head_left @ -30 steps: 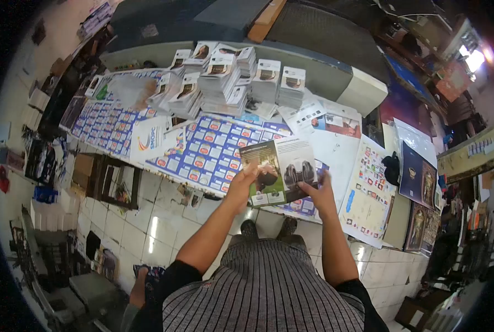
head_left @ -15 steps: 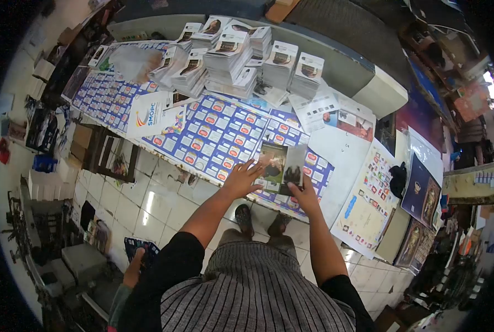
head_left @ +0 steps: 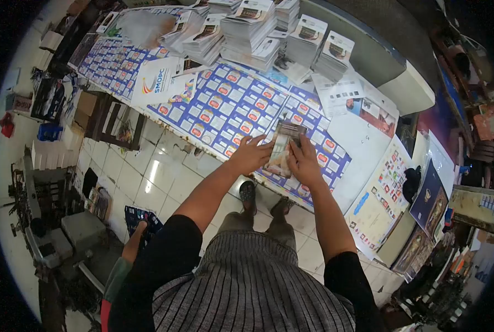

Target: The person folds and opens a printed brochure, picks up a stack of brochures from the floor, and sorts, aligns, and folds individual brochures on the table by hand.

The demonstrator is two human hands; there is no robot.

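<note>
A folded printed leaflet lies on the table's blue-patterned sheet in front of me. My left hand is at its left edge, fingers stretched out and touching it. My right hand rests over its right side with the fingers extended flat on the paper, covering part of it. The print is blurred. Behind my hands stand several tall stacks of printed leaflets.
A white SMOPC sheet lies to the left, and a clear plastic bag behind it. Printed sheets cover the right end. Another person's hand is at lower left near a dark printed item.
The leaflet, spread wider with its right flap raised before, is now folded narrower. My right hand has moved onto it, and my view has shifted.
</note>
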